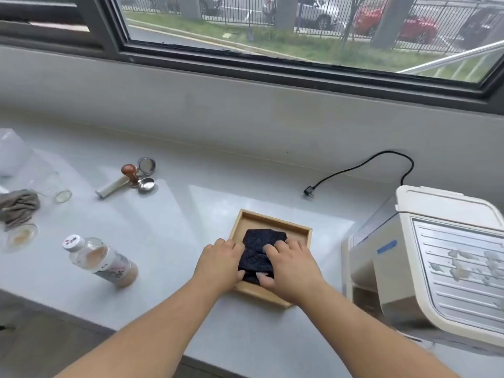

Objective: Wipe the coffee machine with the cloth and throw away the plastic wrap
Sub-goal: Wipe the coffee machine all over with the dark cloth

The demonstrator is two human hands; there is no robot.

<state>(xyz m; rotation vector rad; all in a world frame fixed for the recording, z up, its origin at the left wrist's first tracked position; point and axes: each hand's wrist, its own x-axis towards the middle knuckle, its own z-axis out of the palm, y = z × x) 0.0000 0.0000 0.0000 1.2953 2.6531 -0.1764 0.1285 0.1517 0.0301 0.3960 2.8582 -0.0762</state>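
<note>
A dark folded cloth (259,249) lies in a shallow wooden tray (272,221) at the middle of the counter. My left hand (221,264) rests against the cloth's left side, thumb at its near edge. My right hand (291,268) lies on top of the cloth's right part, fingers spread and thumb tucked at its near edge. The cream coffee machine (433,257) stands at the right, its metal top grille spotted with patches of residue. Clear plastic wrap (13,156) sits crumpled at the far left edge of the counter.
A plastic bottle (101,260) with beige liquid stands left of the tray. Further left are a grey rag (19,205), a glass (58,189) and a small dish (21,237). A wooden-knobbed tamper (129,171) and metal filter baskets (146,184) lie behind. The black plug (309,191) lies unplugged near the machine.
</note>
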